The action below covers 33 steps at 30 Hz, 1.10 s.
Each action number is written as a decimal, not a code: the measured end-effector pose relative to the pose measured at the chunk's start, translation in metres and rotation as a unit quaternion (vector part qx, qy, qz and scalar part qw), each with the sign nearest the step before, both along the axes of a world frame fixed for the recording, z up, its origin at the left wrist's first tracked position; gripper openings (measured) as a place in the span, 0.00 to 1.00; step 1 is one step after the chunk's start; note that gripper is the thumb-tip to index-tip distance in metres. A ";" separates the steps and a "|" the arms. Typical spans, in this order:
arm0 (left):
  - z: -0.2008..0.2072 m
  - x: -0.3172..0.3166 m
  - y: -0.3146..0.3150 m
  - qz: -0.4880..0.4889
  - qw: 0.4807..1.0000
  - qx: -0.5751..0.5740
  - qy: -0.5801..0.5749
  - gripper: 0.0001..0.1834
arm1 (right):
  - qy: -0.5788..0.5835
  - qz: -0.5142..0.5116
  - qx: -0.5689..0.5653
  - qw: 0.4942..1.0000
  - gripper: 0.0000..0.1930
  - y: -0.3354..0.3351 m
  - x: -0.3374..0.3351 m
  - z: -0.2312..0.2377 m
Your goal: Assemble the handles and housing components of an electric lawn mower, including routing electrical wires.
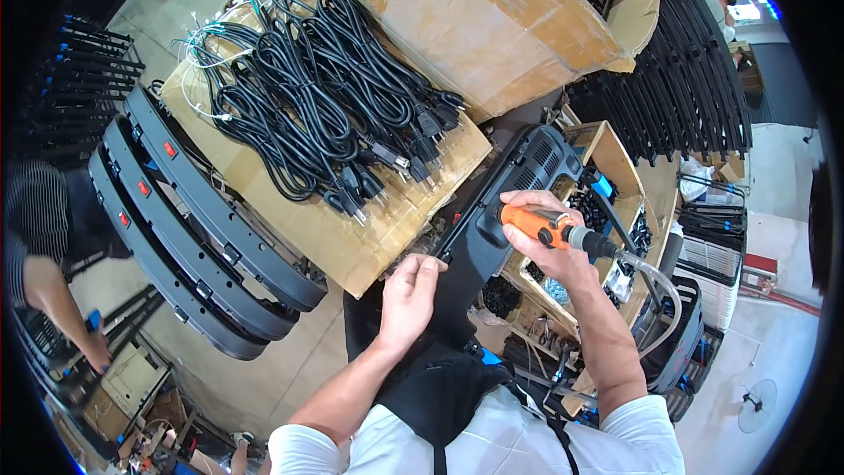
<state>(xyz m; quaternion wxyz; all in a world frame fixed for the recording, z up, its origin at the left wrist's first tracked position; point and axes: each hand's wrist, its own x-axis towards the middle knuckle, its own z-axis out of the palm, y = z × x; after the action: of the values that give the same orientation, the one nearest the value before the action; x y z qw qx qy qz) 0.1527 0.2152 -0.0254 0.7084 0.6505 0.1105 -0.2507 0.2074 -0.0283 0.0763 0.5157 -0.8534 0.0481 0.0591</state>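
An orange power screwdriver point(530, 222) with a dark rear collar and a clear hose point(675, 317) is gripped in my right hand point(552, 255). Its front end meets a long black plastic housing point(470, 268) that has vent slots at its far end. Along the housing's left edge, my left hand point(411, 292) is closed with thumb and fingertips together; whatever they hold is too small to make out. Bundled black power cords point(325, 97) with plugs and bare wire ends lie on a cardboard sheet point(369, 274) just beyond my left hand.
Curved dark panels point(189, 251) with red switches stand at left, near another person's arm point(57, 299). Wooden bins point(602, 145) of small parts sit right of the housing. A large cardboard flap point(492, 26) rises behind; black frames point(681, 79) are stacked far right.
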 end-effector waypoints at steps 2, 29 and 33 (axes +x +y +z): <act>0.002 -0.003 0.008 0.007 0.946 -0.275 0.170 0.14 | -0.010 0.017 0.003 1.000 0.18 -0.002 0.005 -0.002; 0.015 -0.092 -0.018 -0.086 0.878 -0.348 0.317 0.16 | -0.122 -0.174 0.187 0.959 0.26 0.020 -0.223 0.047; 0.023 -0.119 -0.018 -0.051 0.852 -0.409 0.322 0.16 | -0.130 -0.165 0.204 0.956 0.25 0.021 -0.263 0.041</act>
<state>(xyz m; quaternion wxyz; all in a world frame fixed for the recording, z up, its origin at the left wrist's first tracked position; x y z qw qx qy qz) 0.0337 0.1971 -0.0024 0.8216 0.1892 0.1868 -0.5042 -0.0552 -0.0070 0.1174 0.6833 -0.7104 0.1075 -0.1301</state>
